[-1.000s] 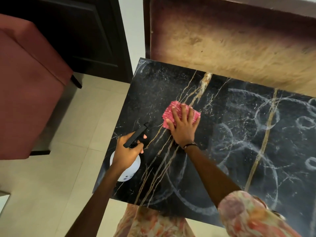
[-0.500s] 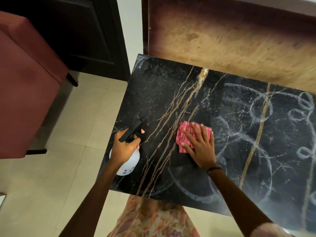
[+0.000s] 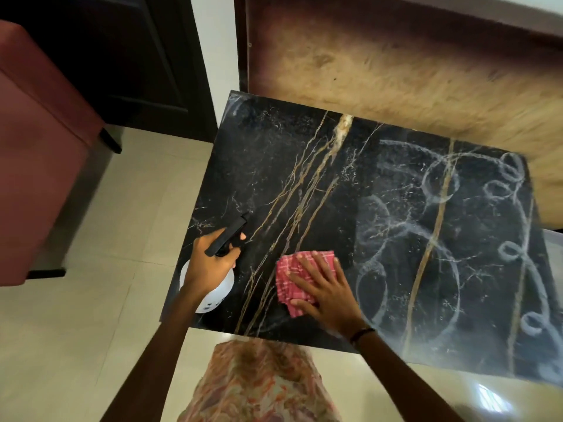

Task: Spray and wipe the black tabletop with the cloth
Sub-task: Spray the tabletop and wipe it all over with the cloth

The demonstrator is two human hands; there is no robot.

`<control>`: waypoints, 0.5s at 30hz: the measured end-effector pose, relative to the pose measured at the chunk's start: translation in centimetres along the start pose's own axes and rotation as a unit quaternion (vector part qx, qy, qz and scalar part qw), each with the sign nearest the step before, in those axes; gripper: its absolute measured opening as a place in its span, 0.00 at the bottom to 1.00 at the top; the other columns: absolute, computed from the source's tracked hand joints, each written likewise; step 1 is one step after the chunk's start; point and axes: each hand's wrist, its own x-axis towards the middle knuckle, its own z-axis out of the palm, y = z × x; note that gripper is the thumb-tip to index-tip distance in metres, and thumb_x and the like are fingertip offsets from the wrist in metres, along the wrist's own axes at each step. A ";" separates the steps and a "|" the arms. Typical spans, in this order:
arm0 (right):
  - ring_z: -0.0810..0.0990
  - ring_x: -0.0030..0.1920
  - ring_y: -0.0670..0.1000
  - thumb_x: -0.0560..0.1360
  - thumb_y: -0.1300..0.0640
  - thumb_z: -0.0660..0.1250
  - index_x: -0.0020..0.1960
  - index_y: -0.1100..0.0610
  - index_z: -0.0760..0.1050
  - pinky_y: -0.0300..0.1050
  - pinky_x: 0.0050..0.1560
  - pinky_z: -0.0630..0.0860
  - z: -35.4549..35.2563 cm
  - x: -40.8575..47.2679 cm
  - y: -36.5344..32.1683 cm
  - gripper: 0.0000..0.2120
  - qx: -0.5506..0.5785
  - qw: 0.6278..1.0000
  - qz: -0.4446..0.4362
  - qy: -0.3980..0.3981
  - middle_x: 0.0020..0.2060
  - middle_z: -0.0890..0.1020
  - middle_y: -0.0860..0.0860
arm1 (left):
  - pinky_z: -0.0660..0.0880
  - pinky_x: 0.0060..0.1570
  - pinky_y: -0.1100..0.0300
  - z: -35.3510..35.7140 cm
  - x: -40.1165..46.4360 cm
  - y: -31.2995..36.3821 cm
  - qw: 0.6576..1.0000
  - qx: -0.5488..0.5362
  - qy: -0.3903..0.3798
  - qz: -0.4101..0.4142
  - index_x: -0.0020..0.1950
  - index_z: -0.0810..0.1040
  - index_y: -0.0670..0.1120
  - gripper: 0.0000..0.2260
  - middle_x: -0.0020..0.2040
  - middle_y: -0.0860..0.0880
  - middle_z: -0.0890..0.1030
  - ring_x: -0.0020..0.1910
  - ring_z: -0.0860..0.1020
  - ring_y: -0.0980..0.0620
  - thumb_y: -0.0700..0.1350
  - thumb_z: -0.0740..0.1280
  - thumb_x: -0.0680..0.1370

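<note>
Fingers of the right hand spread flat, pressing the folded red checked cloth onto the black gold-veined marble tabletop, low in the frame's centre, near the table's front edge. Thumb laid across the cloth's lower corner. A dark band on that wrist. Fingers of the left hand curled tight around the neck of a white spray bottle with a black trigger head, lower left of the tabletop, nozzle aimed up and right. Chalky white loops and swirls across the tabletop's right half. Cream floor tiles at lower left, red upholstered seat at far left
</note>
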 end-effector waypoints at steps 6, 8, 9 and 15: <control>0.48 0.77 0.60 0.78 0.32 0.42 0.77 0.42 0.51 0.68 0.72 0.47 -1.3 2.7 3.1 0.30 0.022 0.991 0.125 -0.028 0.78 0.53 0.52 | 0.74 0.34 0.73 -0.8 -3.2 -2.0 1.000 0.017 -0.002 -0.019 0.43 0.81 0.45 0.12 0.28 0.52 0.79 0.27 0.77 0.56 0.29 0.66 0.72; 0.48 0.77 0.61 0.77 0.32 0.42 0.77 0.41 0.50 0.69 0.72 0.44 -1.3 4.2 1.0 0.31 0.024 0.992 0.122 -0.024 0.78 0.52 0.52 | 0.73 0.35 0.75 -0.8 -4.2 -2.3 1.000 0.015 0.013 -0.021 0.38 0.79 0.49 0.15 0.28 0.55 0.80 0.29 0.78 0.57 0.29 0.66 0.72; 0.48 0.77 0.62 0.77 0.32 0.43 0.77 0.41 0.50 0.70 0.72 0.43 -1.2 4.8 -0.3 0.31 0.023 0.994 0.108 -0.020 0.78 0.51 0.52 | 0.73 0.36 0.75 -0.7 -4.7 -2.3 1.000 0.011 0.018 -0.021 0.36 0.77 0.51 0.17 0.28 0.56 0.80 0.30 0.79 0.58 0.29 0.66 0.72; 0.55 0.75 0.62 0.78 0.33 0.51 0.73 0.43 0.62 0.73 0.70 0.53 0.6 1.8 -7.8 0.27 0.053 0.998 -0.013 -0.012 0.75 0.61 0.54 | 0.74 0.37 0.73 -0.4 -6.9 -2.9 0.999 0.021 0.031 -0.015 0.33 0.75 0.53 0.19 0.27 0.56 0.79 0.30 0.78 0.55 0.29 0.66 0.72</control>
